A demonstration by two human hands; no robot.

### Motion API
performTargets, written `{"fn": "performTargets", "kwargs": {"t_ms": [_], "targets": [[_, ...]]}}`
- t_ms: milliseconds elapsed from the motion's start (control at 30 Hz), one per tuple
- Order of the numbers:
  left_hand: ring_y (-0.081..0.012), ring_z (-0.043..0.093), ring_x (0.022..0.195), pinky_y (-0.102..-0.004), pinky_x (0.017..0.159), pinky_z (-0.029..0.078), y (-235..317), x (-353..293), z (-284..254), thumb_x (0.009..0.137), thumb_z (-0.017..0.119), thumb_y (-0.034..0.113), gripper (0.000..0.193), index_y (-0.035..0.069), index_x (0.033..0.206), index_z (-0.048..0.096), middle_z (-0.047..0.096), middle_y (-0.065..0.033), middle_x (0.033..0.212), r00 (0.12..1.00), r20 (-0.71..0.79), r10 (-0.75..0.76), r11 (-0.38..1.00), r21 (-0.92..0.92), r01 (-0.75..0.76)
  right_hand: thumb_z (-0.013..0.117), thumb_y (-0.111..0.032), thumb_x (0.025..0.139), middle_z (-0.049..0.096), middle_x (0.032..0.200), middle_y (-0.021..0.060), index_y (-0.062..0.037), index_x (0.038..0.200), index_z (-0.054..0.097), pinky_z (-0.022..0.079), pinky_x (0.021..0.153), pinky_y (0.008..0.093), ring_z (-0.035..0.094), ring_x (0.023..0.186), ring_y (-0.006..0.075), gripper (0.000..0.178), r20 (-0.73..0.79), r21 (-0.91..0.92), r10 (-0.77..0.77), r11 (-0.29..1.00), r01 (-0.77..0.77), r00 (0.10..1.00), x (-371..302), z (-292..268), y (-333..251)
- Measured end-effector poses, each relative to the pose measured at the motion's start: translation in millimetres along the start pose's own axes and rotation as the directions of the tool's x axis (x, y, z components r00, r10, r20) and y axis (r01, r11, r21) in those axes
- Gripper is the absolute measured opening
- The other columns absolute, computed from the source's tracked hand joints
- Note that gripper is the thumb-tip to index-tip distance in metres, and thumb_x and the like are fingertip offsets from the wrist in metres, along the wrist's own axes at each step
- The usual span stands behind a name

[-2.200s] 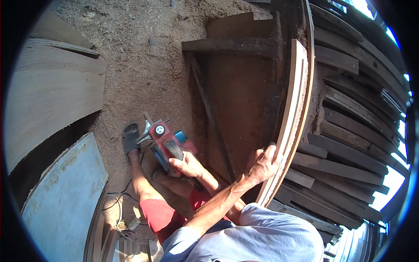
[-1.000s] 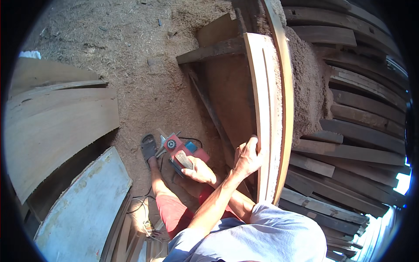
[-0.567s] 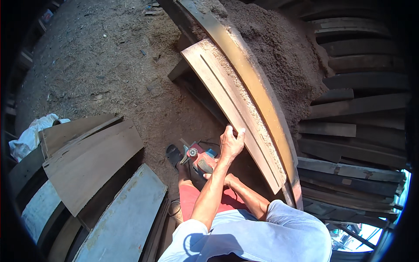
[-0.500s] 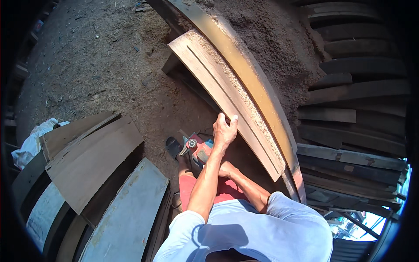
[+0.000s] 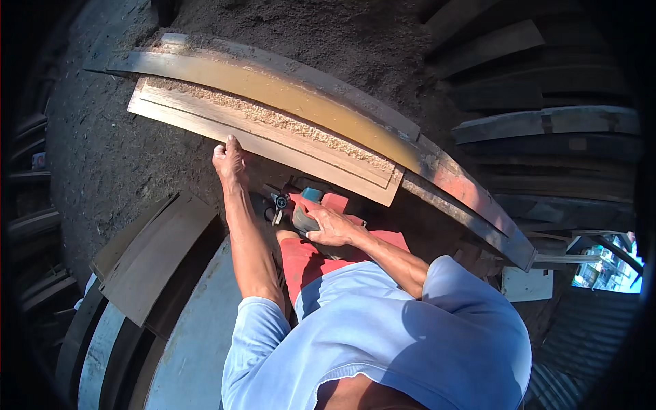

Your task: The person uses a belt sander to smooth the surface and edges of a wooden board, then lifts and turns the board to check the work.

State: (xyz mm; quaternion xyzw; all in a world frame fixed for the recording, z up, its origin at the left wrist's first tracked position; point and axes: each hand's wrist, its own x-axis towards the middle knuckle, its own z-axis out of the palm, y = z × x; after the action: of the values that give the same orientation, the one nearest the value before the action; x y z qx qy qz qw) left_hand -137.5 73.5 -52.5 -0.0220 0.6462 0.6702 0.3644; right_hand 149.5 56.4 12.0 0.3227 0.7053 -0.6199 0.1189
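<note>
A pale wooden board (image 5: 198, 123), marked with a dark line along its length, lies against a curved yellowish plank. My left hand (image 5: 231, 162) grips the board's near edge left of its middle, thumb on top. Curly shavings (image 5: 294, 126) cover the strip beside the plank. Below the board, near my knees, is a red and teal electric planer (image 5: 333, 201) with a round dark knob. My right hand (image 5: 331, 225) is closed around its handle; the underside of the tool is hidden.
The curved yellowish plank (image 5: 273, 89) runs across in front, its right end reaching low. Stacked boards (image 5: 160, 253) and a grey panel (image 5: 198, 335) stand at my lower left. More planks (image 5: 547, 126) line the right side. Sawdust covers the ground (image 5: 362, 51).
The view has turned, so the board lies more crosswise. My left hand has shifted along its edge toward the far left end. My right hand and the planer show more plainly, nearer the board.
</note>
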Motion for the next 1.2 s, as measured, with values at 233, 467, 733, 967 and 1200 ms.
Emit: {"fn": "performTargets", "kwargs": {"t_ms": [233, 467, 733, 967, 1200], "targets": [[-0.0105, 0.057, 0.058, -0.0287, 0.048, 0.044, -74, -81, 63, 0.101, 0.066, 0.028, 0.025, 0.006, 0.108, 0.06, 0.065, -0.0014, 0.08, 0.995, -0.051, -0.085, 0.996, -0.03, 0.083, 0.069, -0.02, 0.073, 0.062, 0.12, 0.0251, -0.0046, 0.149, 0.035, 0.05, 0.089, 0.0497, 0.064, 0.109, 0.0423, 0.084, -0.037, -0.037, -0.031, 0.999, 0.03, 0.999, -82, -38, 59], [-0.0078, 0.047, 0.057, -0.0273, 0.049, 0.036, -80, -82, 59, 0.101, 0.067, 0.027, 0.024, 0.004, 0.104, 0.061, 0.062, -0.0002, 0.077, 0.995, -0.081, -0.064, 0.989, 0.128, 0.074, 0.069, -0.026, 0.073, 0.068, 0.108, 0.0275, 0.0083, 0.122, 0.06, 0.05, 0.093, 0.0465, 0.066, 0.106, 0.0411, 0.06, -0.022, -0.086, 0.067, 0.994, -0.069, 0.997, -110, -44, 53], [-0.0201, 0.065, 0.084, -0.034, 0.078, 0.053, -86, -121, 4, 0.092, 0.07, 0.024, 0.038, -0.004, 0.115, 0.059, 0.068, -0.012, 0.09, 0.998, 0.042, -0.036, 0.884, 0.468, 0.012, 0.069, -0.022, 0.075, 0.068, 0.117, 0.0274, 0.0034, 0.131, 0.059, 0.049, 0.1, 0.0421, 0.066, 0.114, 0.0355, 0.062, 0.008, 0.017, 0.023, 1.0, -0.023, 1.0, -61, -7, 28], [-0.0242, 0.065, 0.093, -0.037, 0.086, 0.052, -87, -217, -91, 0.091, 0.072, 0.034, 0.049, -0.004, 0.119, 0.057, 0.067, -0.0175, 0.105, 0.939, -0.331, 0.092, 0.803, 0.583, 0.127, 0.068, -0.024, 0.077, 0.07, 0.101, 0.0252, 0.0055, 0.117, 0.065, 0.053, 0.086, 0.0434, 0.069, 0.094, 0.0341, 0.05, 0.091, -0.023, 0.072, 0.997, -0.07, 0.993, -51, -23, -53], [-0.0152, 0.06, 0.097, -0.0292, 0.083, 0.053, -101, -303, -44, 0.091, 0.076, 0.039, 0.066, -0.004, 0.134, 0.049, 0.06, -0.011, 0.115, 0.992, -0.127, -0.022, 0.963, 0.262, 0.055, 0.07, -0.021, 0.082, 0.068, 0.103, 0.0206, 0.004, 0.119, 0.063, 0.052, 0.084, 0.0406, 0.067, 0.094, 0.0278, 0.046, 0.085, 0.073, -0.113, 0.992, 0.107, 0.99, -74, -44, -54]]}}
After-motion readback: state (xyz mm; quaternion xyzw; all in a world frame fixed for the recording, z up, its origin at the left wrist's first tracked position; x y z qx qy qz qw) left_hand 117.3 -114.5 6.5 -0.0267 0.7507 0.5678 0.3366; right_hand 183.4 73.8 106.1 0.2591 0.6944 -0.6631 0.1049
